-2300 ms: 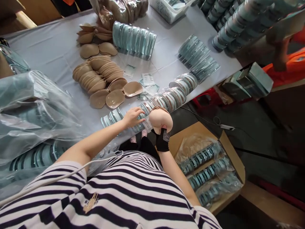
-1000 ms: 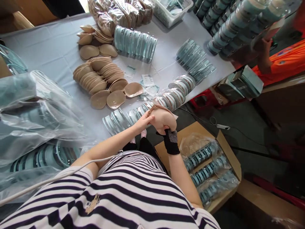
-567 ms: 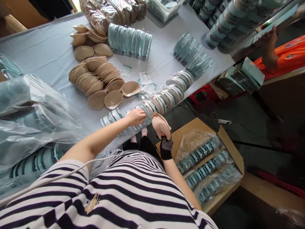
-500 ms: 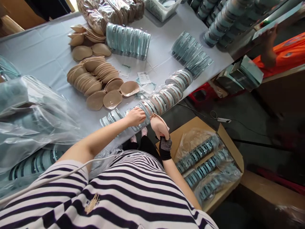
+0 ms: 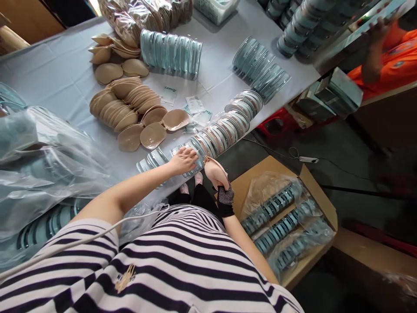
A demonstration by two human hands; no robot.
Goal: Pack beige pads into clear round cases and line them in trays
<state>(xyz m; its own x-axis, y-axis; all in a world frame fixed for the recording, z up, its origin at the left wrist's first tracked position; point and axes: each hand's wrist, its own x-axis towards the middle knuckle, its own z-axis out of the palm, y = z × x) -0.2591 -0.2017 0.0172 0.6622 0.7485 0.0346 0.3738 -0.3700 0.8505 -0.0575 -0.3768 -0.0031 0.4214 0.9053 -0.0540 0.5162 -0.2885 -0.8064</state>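
Observation:
My bare left hand (image 5: 184, 161) lies over clear round plastic cases (image 5: 156, 160) at the near edge of the table, its fingers a little spread and touching the cases. My right hand (image 5: 225, 193), in a black glove with pale dots, grips a beige stick-on bra (image 5: 215, 172) by its cup, just off the table edge. The gloved fingers are partly hidden by the bra. From my left hand a row of filled cases (image 5: 223, 132) runs along the edge. Beyond it several beige bras (image 5: 153, 135) lie spread out and nested in stacks.
Bagged bras (image 5: 146, 19), stacked empty-looking cases (image 5: 171, 52) and a white basket (image 5: 216, 11) stand farther back. Printed cards (image 5: 195, 105) lie mid-table. At right is an open carton (image 5: 317, 195) of packed cases. Plastic bags (image 5: 39, 161) are at left. A person in orange (image 5: 395, 56) sits far right.
My left fingers have loosened and lifted slightly over the cases. The right hand still holds the bra, almost in place. The view has shifted a little, and the person in orange has moved an arm.

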